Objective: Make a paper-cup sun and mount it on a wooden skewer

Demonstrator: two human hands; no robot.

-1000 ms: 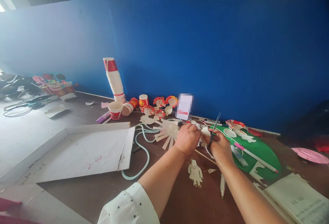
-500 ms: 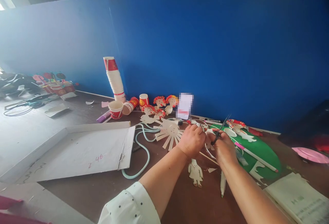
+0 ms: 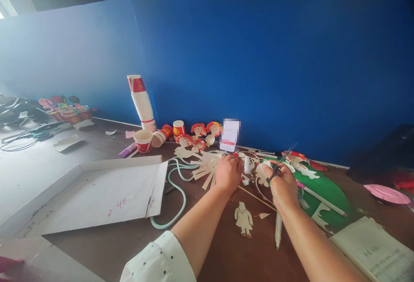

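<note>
My left hand [image 3: 229, 174] is over the table beside a sunburst-cut paper cup [image 3: 207, 167]. Its fingers curl down and away from me, so their tips and anything in them are hidden. In my right hand [image 3: 284, 185] is a pair of dark scissors [image 3: 280, 164], blades pointing up and to the right. Close to that thumb is a pale paper cutout [image 3: 262, 173]; whether the hand touches it I cannot tell. A doll-shaped body cutout [image 3: 243, 220] lies on the table nearer me, with a marker [image 3: 278, 230] to its right.
A white cardboard tray [image 3: 106, 198] lies at left. Behind are stacked paper cups [image 3: 142, 105], red-haired paper dolls [image 3: 212, 131] and a phone [image 3: 229, 135] by the blue partition [image 3: 258, 57]. A green oval [image 3: 336, 206], a pink dish [image 3: 386, 194] and a booklet [image 3: 371, 247] lie at right.
My left hand has moved left, away from my right hand, toward the sunburst-cut cup. The right hand keeps the scissors in about the same place. More scraps show between the hands.
</note>
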